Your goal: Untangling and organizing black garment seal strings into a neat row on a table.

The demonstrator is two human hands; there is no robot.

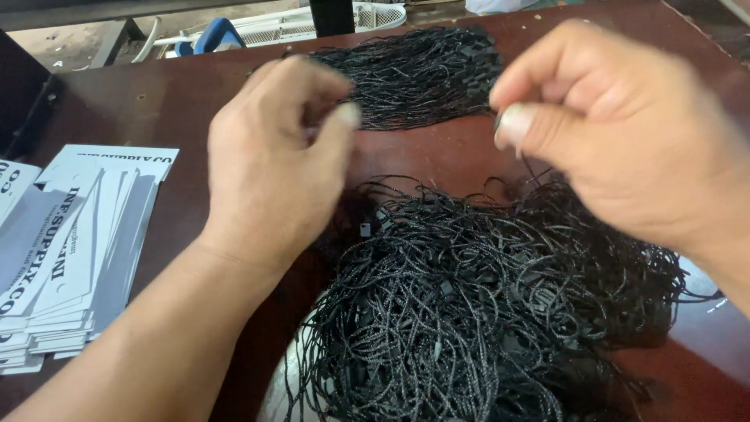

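Fingers pinched together, the right hand [625,133] draws a thin black cord [531,168] from the tangled black string heap [484,305]; the left hand [273,164] hovers, fingertips closed, above the dark brown wooden table [156,109].

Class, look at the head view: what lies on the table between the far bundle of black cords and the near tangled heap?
Bare brown table separates the far bundle from the near heap.

Two bare hands — left hand [269,168], right hand [625,133] — forearms unsleeved, no rings.
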